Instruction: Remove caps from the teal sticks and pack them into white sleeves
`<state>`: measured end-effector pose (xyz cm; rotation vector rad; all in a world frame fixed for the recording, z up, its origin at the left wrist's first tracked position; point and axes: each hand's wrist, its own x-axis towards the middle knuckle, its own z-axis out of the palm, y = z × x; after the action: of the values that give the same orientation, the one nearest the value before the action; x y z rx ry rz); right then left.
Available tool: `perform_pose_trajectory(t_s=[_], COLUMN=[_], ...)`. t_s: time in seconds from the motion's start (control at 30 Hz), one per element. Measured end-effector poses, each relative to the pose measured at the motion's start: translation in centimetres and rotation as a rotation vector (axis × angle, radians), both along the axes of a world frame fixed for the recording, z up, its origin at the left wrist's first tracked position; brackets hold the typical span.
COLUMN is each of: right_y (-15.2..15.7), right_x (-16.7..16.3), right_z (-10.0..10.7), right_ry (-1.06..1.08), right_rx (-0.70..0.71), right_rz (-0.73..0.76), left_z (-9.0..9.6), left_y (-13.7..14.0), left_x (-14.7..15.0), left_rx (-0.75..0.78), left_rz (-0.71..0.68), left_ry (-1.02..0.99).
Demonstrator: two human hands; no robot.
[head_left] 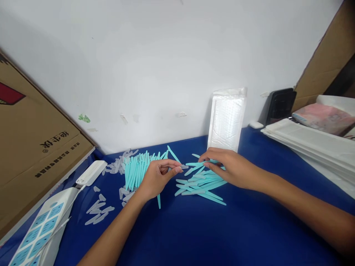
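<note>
My left hand (158,178) pinches a small translucent blade cap (184,167) between thumb and fingertips. Just to its right, my right hand (234,167) grips a slim turquoise eyebrow razor (194,164), whose tip points at the cap. Whether tip and cap touch, I cannot tell. Below my right hand lies a loose, crisscrossed pile of turquoise razors (203,187), several with pale caps on their ends. Beyond my left hand, a dense row of similar razors (137,170) stretches over the table. Loose translucent caps (118,163) lie at its left, with more caps (98,211) scattered nearer me.
A blue table (177,236) meets a white wall (166,66). At left are a cardboard box (36,147), a white adapter (91,173) and a power strip (41,229). A silvery padded pouch (226,120) leans on the wall; white packaging sheets (307,151) lie at right.
</note>
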<state>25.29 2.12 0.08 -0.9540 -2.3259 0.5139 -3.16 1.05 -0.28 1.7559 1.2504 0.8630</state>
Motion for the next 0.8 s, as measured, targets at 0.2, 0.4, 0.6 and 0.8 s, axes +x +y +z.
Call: perform_pose_trajectory(t_s=[0.2,0.4,0.6,0.8], right_y=[-0.39,-0.14,-0.56,-0.88], right_x=[-0.07,0.6,0.34,0.16], right_z=[-0.19,0.23,0.19,-0.05], right_ry=[-0.036,-0.01,-0.042,-0.059], right_rx=[-0.004,0.054,0.011,0.011], right_rz=[0.013,-0.041,-0.006,0.011], left_z=[-0.36,-0.33,-0.46,-0.37], left_y=[0.04,0.02,-0.01,-0.16], left_x=[-0.01,-0.01,0.12,0.18], left_rx=[0.01,0.026,0.006,0.004], left_rz=[-0.007,0.002,0.001,-0.002], left_ry=[0.006,0.006,0.006,0.033])
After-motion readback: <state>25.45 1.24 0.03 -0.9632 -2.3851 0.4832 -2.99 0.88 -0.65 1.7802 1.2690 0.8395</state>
